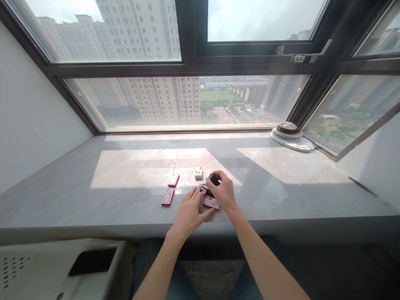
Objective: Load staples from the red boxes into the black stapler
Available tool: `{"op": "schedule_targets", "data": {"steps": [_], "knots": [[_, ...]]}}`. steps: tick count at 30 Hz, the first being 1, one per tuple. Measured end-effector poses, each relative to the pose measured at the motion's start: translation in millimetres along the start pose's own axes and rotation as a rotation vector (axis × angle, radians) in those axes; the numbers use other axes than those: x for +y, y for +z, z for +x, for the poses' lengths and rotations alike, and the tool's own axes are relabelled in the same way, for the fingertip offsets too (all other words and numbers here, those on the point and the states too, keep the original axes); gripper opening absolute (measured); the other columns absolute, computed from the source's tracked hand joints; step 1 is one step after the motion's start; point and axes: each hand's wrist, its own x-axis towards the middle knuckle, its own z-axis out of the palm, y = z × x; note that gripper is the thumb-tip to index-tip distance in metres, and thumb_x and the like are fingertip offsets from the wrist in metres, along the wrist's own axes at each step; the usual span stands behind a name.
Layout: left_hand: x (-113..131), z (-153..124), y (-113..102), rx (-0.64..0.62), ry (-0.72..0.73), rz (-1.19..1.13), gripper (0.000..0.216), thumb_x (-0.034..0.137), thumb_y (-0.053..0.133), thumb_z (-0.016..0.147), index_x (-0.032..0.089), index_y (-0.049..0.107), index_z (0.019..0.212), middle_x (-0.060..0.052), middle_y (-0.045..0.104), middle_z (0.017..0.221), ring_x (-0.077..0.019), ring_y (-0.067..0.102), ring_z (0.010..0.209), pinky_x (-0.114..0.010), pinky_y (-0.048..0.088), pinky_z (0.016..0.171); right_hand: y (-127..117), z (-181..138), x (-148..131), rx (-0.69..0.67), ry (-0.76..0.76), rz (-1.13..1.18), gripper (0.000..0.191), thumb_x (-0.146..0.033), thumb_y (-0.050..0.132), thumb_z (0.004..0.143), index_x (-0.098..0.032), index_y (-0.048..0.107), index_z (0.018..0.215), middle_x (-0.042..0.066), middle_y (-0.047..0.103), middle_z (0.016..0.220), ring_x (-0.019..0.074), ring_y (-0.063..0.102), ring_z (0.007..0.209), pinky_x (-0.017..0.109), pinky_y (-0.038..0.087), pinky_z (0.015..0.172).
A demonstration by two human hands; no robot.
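**Bare forearms (262,254) stretch in, both hands at a black object (214,180)!**

Look at the right hand (225,191): fingers and thumb curl nearly closed around the object's upper part, close above the tabletop (103,204). Left hand (188,210) is part-open, fingertips at the shiny end, thumb held apart; whether it grips, I cannot tell. Right on the near side, a red-and-white box (211,203) lies between the hands. Just beyond, a small white box (198,173)! Off to the left, two slim packets (168,197), one nearer than the other. Far right, stacked plates (293,144) sit by the window (187,70).
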Motion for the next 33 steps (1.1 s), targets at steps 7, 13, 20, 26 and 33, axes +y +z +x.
{"op": "schedule_targets", "data": {"steps": [7,13,20,26,33], "knots": [[14.2,-7.0,7.8,0.097,-0.068,0.106,0.044,0.051,0.066,0.092,0.032,0.058,0.130,-0.009,0.051,0.145,-0.0344,0.044,0.137,-0.055,0.035,0.116,-39.0,-8.8,-0.6,0.097,-0.047,0.079,0.028,-0.038,0.056,0.093,-0.021,0.068,0.112,0.009,0.073,0.114,0.0257,0.067,0.109,0.041,0.050,0.105],[10.0,-9.5,7.9,0.119,-0.107,0.073,0.036,0.046,0.064,0.094,0.030,0.058,0.126,-0.009,0.051,0.144,-0.0331,0.044,0.136,-0.052,0.037,0.114,-77.9,-12.4,47.4,0.218,0.202,0.081,0.042,-0.048,0.051,0.095,-0.017,0.068,0.117,0.013,0.072,0.117,0.0281,0.068,0.109,0.040,0.060,0.089],[1.0,-4.1,-0.4,0.044,-0.101,0.009,0.041,0.042,0.068,0.092,0.036,0.058,0.131,-0.006,0.050,0.146,-0.0323,0.045,0.135,-0.052,0.040,0.111,-108.4,-36.5,77.9,0.042,0.440,-0.112,0.051,-0.064,0.058,0.089,-0.016,0.071,0.099,0.007,0.071,0.077,0.0173,0.059,0.051,0.026,0.043,0.043],[1.8,6.3,4.4,0.033,-0.096,-0.022,0.036,0.043,0.074,0.088,0.036,0.065,0.123,-0.005,0.052,0.142,-0.0321,0.046,0.134,-0.051,0.039,0.111,-67.0,-48.1,45.2,-0.374,0.374,-0.086,0.044,-0.058,0.057,0.091,-0.018,0.073,0.081,0.002,0.064,0.059,0.0167,0.055,0.051,0.024,0.036,0.046],[-7.8,11.2,-0.4,0.005,-0.054,-0.108,0.030,0.041,0.075,0.088,0.035,0.067,0.116,-0.003,0.054,0.142,-0.0290,0.047,0.136,-0.047,0.042,0.113,-53.5,-34.1,48.4,-0.343,0.355,-0.099,0.039,-0.054,0.064,0.084,-0.018,0.070,0.071,0.003,0.064,0.060,0.0181,0.056,0.057,0.024,0.035,0.050]]}}
